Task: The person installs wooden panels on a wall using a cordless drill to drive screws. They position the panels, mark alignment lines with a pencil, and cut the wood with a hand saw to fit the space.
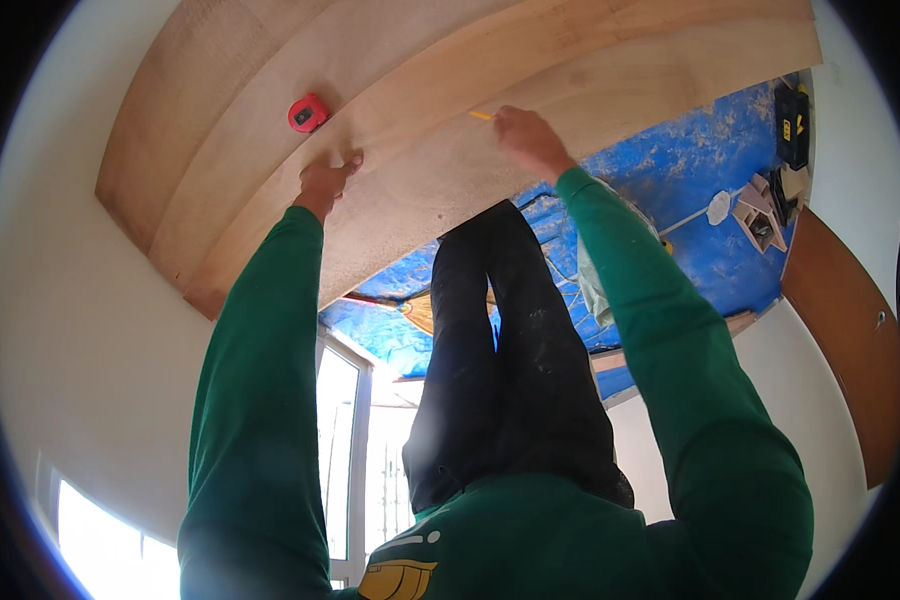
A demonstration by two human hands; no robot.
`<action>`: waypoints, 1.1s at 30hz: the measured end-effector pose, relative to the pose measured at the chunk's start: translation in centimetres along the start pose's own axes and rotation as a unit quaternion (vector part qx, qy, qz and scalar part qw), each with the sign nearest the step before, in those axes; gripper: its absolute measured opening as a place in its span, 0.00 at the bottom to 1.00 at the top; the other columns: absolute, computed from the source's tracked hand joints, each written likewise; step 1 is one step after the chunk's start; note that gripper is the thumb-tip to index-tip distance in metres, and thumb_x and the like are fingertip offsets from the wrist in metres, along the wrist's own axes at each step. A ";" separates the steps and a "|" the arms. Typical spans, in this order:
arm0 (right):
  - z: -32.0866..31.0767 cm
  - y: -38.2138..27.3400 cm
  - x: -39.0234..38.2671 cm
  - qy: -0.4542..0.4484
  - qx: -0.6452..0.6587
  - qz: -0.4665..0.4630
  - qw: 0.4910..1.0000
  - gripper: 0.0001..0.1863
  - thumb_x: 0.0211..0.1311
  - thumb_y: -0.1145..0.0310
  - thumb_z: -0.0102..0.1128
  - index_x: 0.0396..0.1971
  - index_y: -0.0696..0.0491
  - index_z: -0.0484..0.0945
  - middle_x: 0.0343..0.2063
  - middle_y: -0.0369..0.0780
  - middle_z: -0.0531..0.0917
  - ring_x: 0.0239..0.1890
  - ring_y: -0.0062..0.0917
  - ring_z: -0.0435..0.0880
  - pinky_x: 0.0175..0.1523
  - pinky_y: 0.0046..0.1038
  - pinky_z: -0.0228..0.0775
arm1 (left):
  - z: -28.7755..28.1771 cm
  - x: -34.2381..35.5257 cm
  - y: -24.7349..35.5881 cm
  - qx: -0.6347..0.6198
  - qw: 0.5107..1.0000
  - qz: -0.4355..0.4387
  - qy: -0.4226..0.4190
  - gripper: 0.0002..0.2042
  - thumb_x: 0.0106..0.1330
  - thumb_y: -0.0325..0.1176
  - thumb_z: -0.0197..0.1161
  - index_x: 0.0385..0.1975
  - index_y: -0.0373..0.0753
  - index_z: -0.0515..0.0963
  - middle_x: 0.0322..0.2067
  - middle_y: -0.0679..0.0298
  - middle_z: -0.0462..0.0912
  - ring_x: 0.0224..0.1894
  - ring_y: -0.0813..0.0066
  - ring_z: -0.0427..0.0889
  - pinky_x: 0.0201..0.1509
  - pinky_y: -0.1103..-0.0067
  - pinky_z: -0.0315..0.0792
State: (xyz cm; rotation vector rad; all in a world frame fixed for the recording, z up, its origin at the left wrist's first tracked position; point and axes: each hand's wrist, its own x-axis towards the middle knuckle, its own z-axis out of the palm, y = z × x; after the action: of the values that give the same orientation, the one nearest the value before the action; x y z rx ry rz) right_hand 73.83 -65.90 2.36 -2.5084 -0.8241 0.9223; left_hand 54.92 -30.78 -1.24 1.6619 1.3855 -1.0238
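A broad plywood board (410, 130) spans the far side of the view, with several lengthwise bands of lighter and darker wood. My left hand (326, 185) rests on the board, fingers partly bent and the thumb apart, with nothing visible in it. Just beyond it a red tape measure (309, 113) lies on the wood. Over the board's right half, my right hand (532, 142) is closed round a yellow pencil (481, 115), whose end sticks out to the left. The hand hides the rest of the pencil.
Below the board, a dusty blue sheet (710, 150) covers the floor. At the right are a black toolbox (792, 125), a small wooden box (759, 220) and a brown panel (840, 330) against the wall. A broom head (419, 312) lies near my legs. A glazed door (342, 440) stands behind, left.
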 end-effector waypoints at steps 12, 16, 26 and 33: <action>-17.0 23.9 -2.8 0.157 -0.358 0.135 0.910 0.11 0.69 0.69 0.61 0.39 0.62 0.86 0.35 0.54 0.90 0.40 0.52 0.90 0.46 0.49 0.86 | 0.7 2.5 -1.8 -0.016 1.000 0.018 0.008 0.44 0.62 0.66 0.81 0.64 0.31 0.80 0.14 0.72 0.68 0.15 0.78 0.64 0.17 0.69 0.57; -12.0 16.6 -5.8 0.341 0.154 0.293 0.880 0.19 0.77 0.64 0.56 0.58 0.63 0.75 0.41 0.65 0.88 0.47 0.67 0.87 0.54 0.61 0.81 | 2.2 1.6 -0.5 0.107 0.970 0.049 0.214 0.48 0.59 0.61 0.84 0.63 0.23 0.76 0.63 0.40 0.80 0.52 0.53 0.86 0.54 0.58 0.82; -18.9 33.3 3.1 0.342 0.122 0.303 0.881 0.17 0.75 0.71 0.51 0.57 0.62 0.80 0.41 0.63 0.89 0.46 0.60 0.90 0.49 0.57 0.83 | 11.7 -5.3 29.6 0.137 0.894 0.411 0.115 0.31 0.67 0.55 0.79 0.51 0.29 0.80 0.44 0.44 0.89 0.48 0.45 0.89 0.53 0.58 0.82; -21.4 41.5 8.9 0.347 -0.136 0.173 0.912 0.23 0.75 0.70 0.49 0.60 0.73 0.74 0.43 0.66 0.88 0.45 0.60 0.89 0.48 0.56 0.82 | 16.7 -6.5 39.8 0.306 0.885 0.321 0.138 0.35 0.66 0.59 0.79 0.58 0.35 0.78 0.50 0.46 0.90 0.55 0.44 0.90 0.61 0.56 0.82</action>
State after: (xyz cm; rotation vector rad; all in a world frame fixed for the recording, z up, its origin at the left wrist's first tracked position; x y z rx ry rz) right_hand 110.43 -94.82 -6.61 -2.9645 -0.2871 -0.0609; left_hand 91.57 -54.56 -0.55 2.5799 0.5594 -0.8783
